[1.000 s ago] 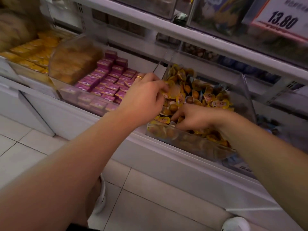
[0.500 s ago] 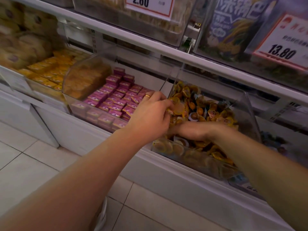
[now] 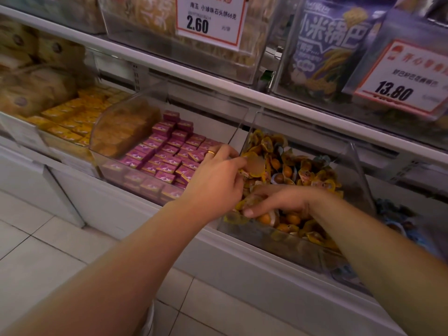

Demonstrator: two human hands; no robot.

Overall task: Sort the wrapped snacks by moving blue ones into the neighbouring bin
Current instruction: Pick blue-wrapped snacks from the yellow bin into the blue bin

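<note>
A clear bin (image 3: 278,241) on the lower shelf holds a heap of yellow wrapped snacks (image 3: 315,178), with a few bluish wrappers (image 3: 281,151) mixed in. My left hand (image 3: 213,183), which wears a ring, hovers over the bin's left end and holds a yellow wrapped snack (image 3: 255,166) in its fingertips. My right hand (image 3: 281,200) reaches in from the right, low at the front of the heap. Its thumb and fingers pinch a yellow wrapper (image 3: 241,204), and its fingertips are partly hidden behind my left hand. The neighbouring bin on the right holds blue wrapped snacks (image 3: 392,214).
Left of the yellow bin stands a clear bin of purple boxes (image 3: 167,154), then yellow boxes (image 3: 70,117). An upper shelf edge (image 3: 218,76) with price tags (image 3: 211,18) overhangs the bins. A clear divider wall (image 3: 358,170) separates the two right-hand bins. Below is tiled floor (image 3: 36,258).
The view has tilted up, so the bins sit lower in the frame. My right hand has slid left toward the left hand at the bin's front. The left hand still holds its snack.
</note>
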